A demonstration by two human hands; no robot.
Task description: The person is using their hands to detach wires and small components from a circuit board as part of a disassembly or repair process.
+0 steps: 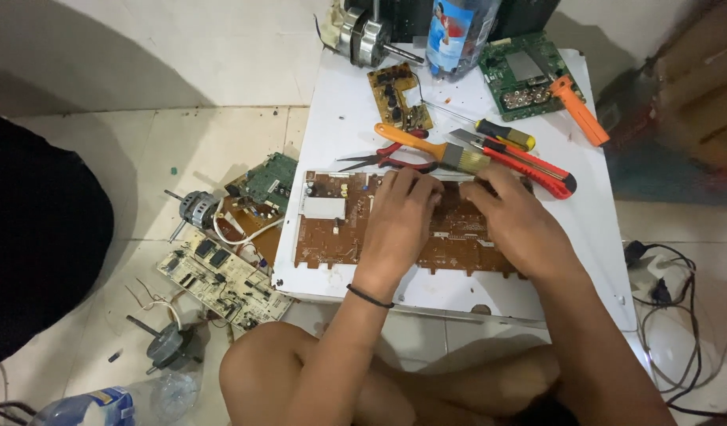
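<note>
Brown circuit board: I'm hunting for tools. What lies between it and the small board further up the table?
In the head view, red-handled pliers and an orange-handled brush.

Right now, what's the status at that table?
Left hand and right hand both pressed on the brown circuit board. Board flat on white table. Brush and cutter lie just behind.

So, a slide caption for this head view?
Both hands, left and right, press on a large brown circuit board atop a white table.

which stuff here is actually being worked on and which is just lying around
In use:
- large brown circuit board on the white table
- left hand and right hand, both resting on it

Lying about:
- orange-handled brush
- red pliers
- red utility knife
- green circuit board
- small motor on the floor
</note>
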